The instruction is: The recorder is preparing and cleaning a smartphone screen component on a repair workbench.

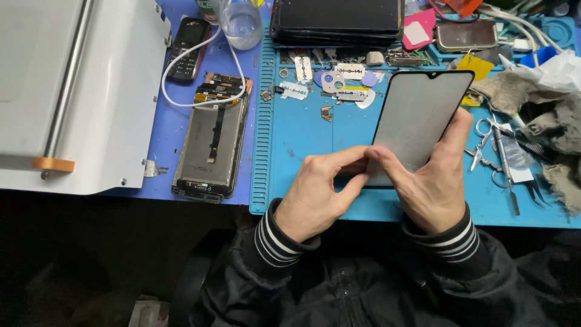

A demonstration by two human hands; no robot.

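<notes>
1. Left hand [318,191] pinches the near-left corner of the phone glass panel [420,115], thumb and forefinger closed on its edge
2. Right hand [433,181] grips the same panel along its near-right side, fingers wrapped up the right edge, thumb meeting the left hand's fingertips at the near corner
3. Panel is black-bordered with a grey middle and a small notch at its far edge; held tilted, raised over the blue mat [302,130] at centre-right of the worktop
4. Both wrists show black sleeves with white-striped cuffs at the near edge of the mat
5. Left of the mat: opened phone body [212,145] lying flat with its flex cables exposed, on a purple-blue sheet
6. White cable [175,66] loops just beyond the opened phone, passing beside a small black keypad phone [186,48]
7. Far left: large white machine [78,91] with an orange knob at its near-left
8. Far centre: clear cup [242,24], and a stack of dark screens [337,21]
9. Razor blades [295,91] and small parts scattered on the far part of the mat
10. Right of the panel: scissors [481,142], tweezers, grey rags [514,91]
</notes>
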